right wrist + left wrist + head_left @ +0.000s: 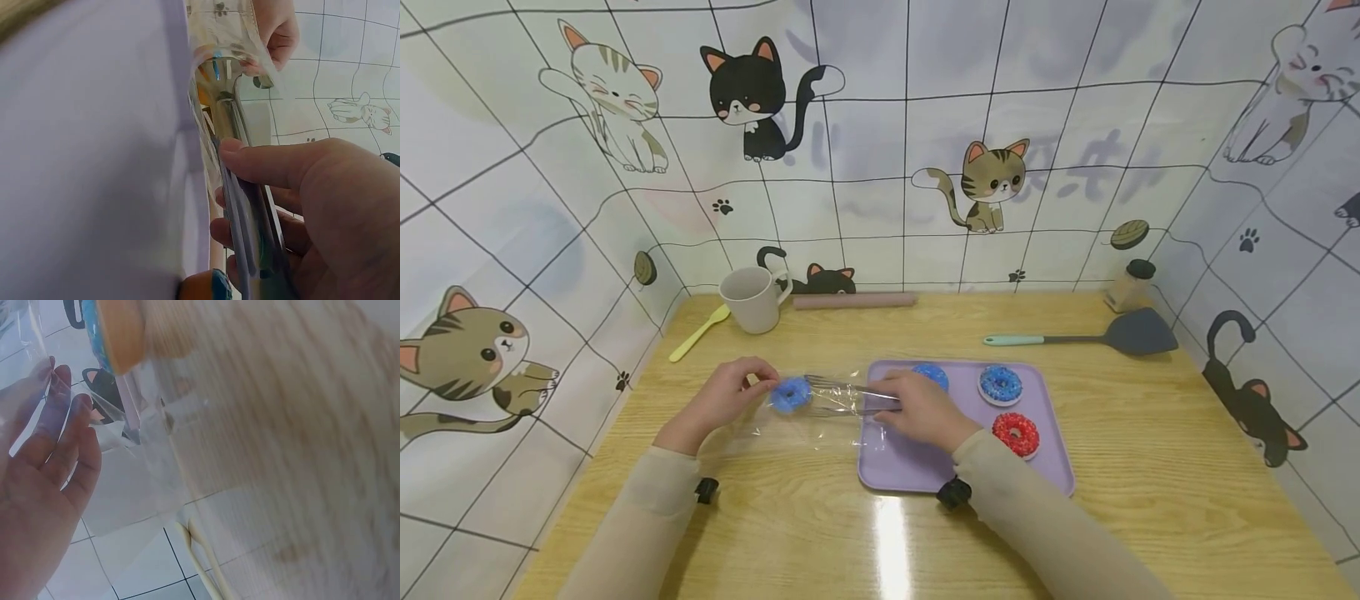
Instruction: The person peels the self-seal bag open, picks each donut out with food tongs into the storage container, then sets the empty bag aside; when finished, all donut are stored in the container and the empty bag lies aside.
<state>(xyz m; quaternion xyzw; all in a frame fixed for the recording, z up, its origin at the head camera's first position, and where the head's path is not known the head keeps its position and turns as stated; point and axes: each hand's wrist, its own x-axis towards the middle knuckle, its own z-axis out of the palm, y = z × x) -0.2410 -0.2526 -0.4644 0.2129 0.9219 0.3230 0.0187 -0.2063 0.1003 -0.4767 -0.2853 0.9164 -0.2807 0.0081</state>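
Observation:
My left hand (733, 392) pinches the edge of a clear plastic bag (752, 433); the left wrist view shows the film between thumb and fingertips. A blue-frosted donut (792, 393) lies inside the bag, close to those fingers. My right hand (925, 408) grips metal tongs (256, 231), whose far ends reach into the bag beside this donut. Whether the tongs touch the donut I cannot tell. Beneath the right hand is a purple tray (902, 471) bearing a blue donut (931, 375) partly hidden by the hand, a blue sprinkled donut (1000, 385) and a red sprinkled donut (1017, 435).
A grey mug (752, 302) and a yellow spoon (700, 333) stand at the back left. Along the back wall lies a pinkish rod (854, 301). A dark-headed spatula (1141, 332) and a black-capped jar (1129, 287) are at the back right.

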